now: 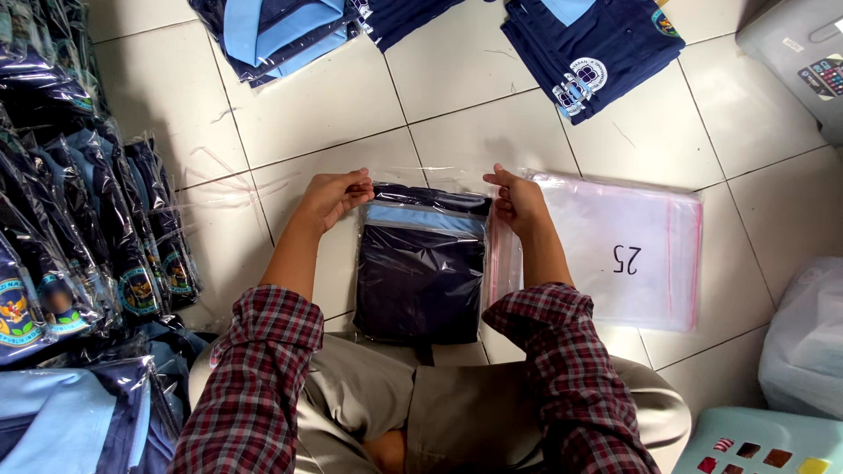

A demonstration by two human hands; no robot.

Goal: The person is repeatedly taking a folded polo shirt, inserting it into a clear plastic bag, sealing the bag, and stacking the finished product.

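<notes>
A folded navy shirt with a light blue collar lies inside a clear plastic bag [420,272] on the white tiled floor in front of my knees. My left hand [334,195] pinches the bag's top left corner. My right hand [516,200] pinches its top right corner at the open flap. Both sleeves are red plaid.
A stack of empty clear bags [632,250] lies right of the bagged shirt. Bagged shirts [105,237] are piled at the left. Unbagged folded navy shirts [597,48] lie at the top. A grey box [803,53] and a white sack [808,342] stand at the right.
</notes>
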